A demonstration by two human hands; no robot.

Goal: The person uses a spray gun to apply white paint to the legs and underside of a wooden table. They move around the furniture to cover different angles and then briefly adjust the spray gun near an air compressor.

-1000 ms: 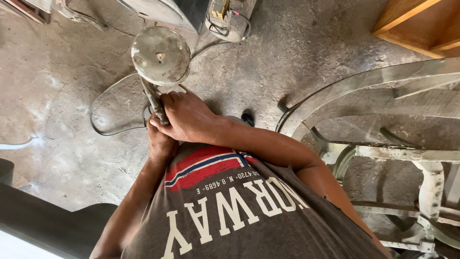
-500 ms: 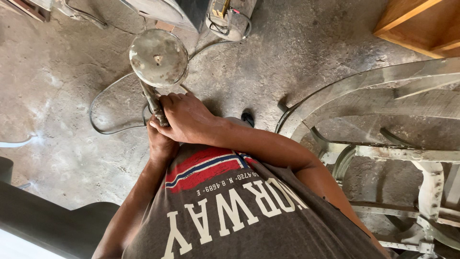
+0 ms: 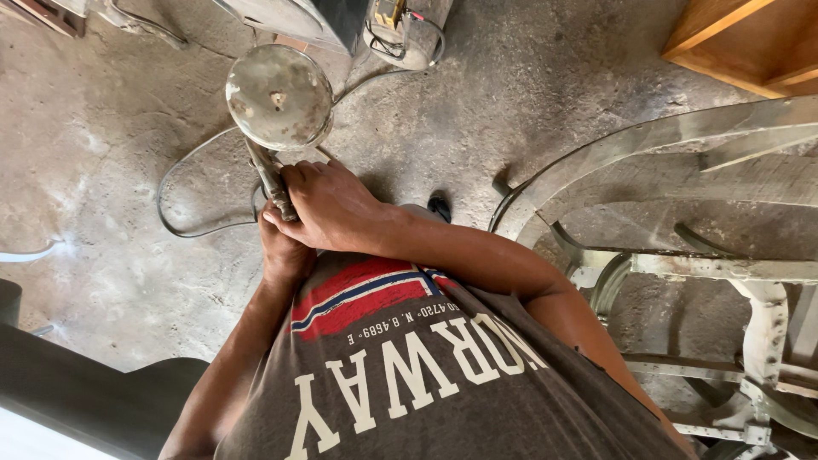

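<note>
My right hand [image 3: 331, 207] is closed around the handle of a metal spray gun [image 3: 271, 181], in front of my chest. My left hand [image 3: 281, 254] sits just under it and grips the lower end of the same handle. The gun's round, paint-dusted metal cup [image 3: 279, 95] faces up at me, above both hands. A thin hose [image 3: 194, 223] loops over the concrete floor to the left of the gun. My grey printed shirt [image 3: 426, 366] fills the bottom of the view.
A curved grey-painted metal frame [image 3: 648, 140] with bars stands at the right. A wooden piece [image 3: 750, 43] is at the top right, a small machine [image 3: 400, 25] at the top centre and a dark bulky object [image 3: 77, 392] at the lower left. My shoe tip [image 3: 439, 204] shows.
The spray gun's cup has shifted very slightly to the left. Both hands keep the same grip on the handle.
</note>
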